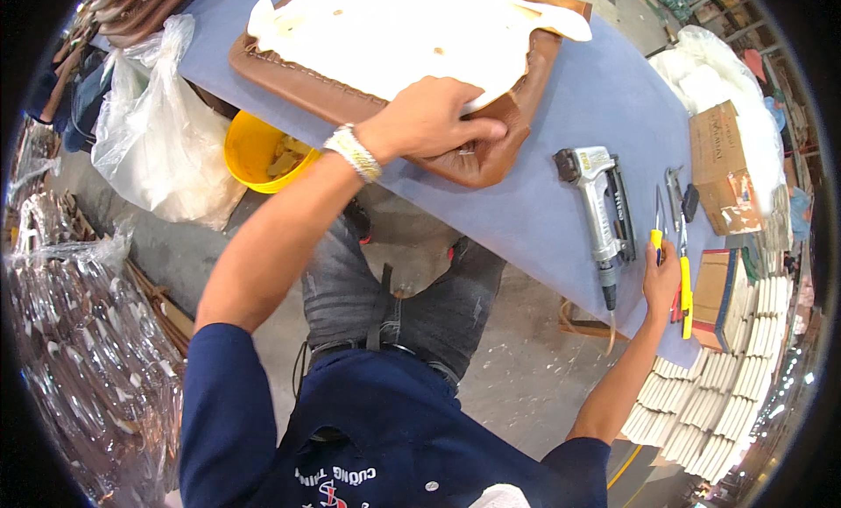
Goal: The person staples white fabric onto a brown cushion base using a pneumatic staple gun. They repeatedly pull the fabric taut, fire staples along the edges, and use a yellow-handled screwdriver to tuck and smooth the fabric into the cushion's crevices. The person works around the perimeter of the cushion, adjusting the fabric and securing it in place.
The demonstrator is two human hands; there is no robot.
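Note:
A brown leather cover (302,86) is wrapped around the edge of a cushioned panel with white backing fabric (377,31), and a row of staples or stitches runs along its edge. My left hand (442,118) lies over the near corner, thumb and fingers closed on the folded leather there. At the right end of the table my right hand (661,280) is closed around the yellow-and-black handle of a thin-shafted screwdriver or awl (656,235). Beside it lie a yellow-handled tool (686,302) and a metal hand tool (674,191). A pneumatic staple gun (600,210) rests between my hands.
The blue-grey table (517,219) slopes across the view. A yellow bucket (250,162) with scraps and a white plastic bag (162,149) stand at left. Wrapped brown pieces (96,342) are stacked lower left. A cardboard box (724,166) and stacked white strips (701,407) are at right.

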